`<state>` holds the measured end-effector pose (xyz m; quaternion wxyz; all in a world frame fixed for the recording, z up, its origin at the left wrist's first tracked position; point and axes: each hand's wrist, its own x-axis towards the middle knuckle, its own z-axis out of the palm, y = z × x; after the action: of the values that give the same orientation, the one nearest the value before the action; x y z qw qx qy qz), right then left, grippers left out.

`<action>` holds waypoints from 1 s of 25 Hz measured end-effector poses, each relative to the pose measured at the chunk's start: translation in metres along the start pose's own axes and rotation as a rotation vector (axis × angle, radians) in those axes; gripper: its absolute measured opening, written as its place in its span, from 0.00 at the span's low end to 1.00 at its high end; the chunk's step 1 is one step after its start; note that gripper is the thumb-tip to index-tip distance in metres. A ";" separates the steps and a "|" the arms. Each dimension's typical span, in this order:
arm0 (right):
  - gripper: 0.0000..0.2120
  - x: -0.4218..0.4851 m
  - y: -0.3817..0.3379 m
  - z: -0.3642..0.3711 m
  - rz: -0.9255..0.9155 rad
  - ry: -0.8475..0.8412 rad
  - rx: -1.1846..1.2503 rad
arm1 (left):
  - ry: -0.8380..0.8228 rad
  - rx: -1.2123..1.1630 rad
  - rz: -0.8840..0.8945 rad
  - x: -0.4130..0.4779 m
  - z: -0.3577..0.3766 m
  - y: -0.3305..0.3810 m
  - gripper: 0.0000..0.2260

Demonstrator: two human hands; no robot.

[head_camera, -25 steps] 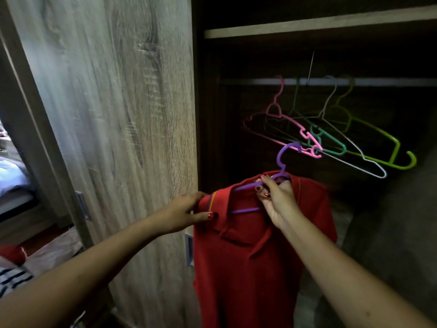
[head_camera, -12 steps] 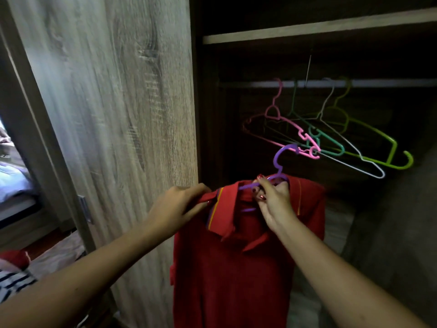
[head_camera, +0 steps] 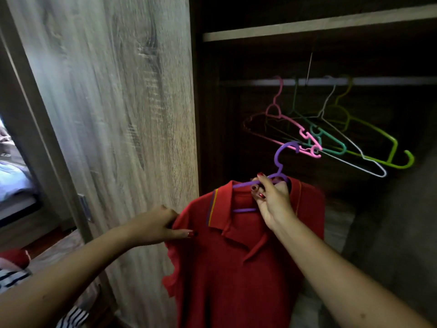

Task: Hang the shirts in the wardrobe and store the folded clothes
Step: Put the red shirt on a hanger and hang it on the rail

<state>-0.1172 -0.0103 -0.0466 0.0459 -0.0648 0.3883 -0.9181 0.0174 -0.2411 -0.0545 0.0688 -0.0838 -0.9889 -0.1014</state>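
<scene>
Red polo shirt [head_camera: 236, 268] on purple plastic hanger [head_camera: 279, 171] is held below the wardrobe's metal rail [head_camera: 260, 82], right hand [head_camera: 272, 200] grip closed on hanger neck, left hand [head_camera: 160, 227] pinching the shoulder; hanging step judged underway, hook to be lifted over rail next.

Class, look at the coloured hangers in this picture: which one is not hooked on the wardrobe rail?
The purple hanger. It carries the red shirt in the right hand; the others hang empty on the rail.
</scene>
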 end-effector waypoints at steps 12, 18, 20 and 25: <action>0.10 0.009 -0.010 0.014 0.257 -0.236 -0.382 | 0.202 -0.344 -0.063 0.040 0.017 0.062 0.14; 0.11 0.032 -0.026 0.004 -0.121 -0.152 -0.875 | 0.479 -0.280 -0.220 0.088 -0.040 0.093 0.17; 0.06 0.036 -0.017 -0.006 -0.290 -0.090 -0.941 | 0.558 -0.253 -0.214 0.108 -0.065 0.100 0.12; 0.12 0.036 -0.013 0.000 -0.293 -0.223 -0.837 | 0.639 -0.231 -0.273 0.159 -0.107 0.104 0.11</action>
<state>-0.1531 -0.0062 -0.0347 -0.0733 -0.2306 0.7051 -0.6665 -0.1060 -0.1389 0.0935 0.3503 0.0777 -0.9016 -0.2418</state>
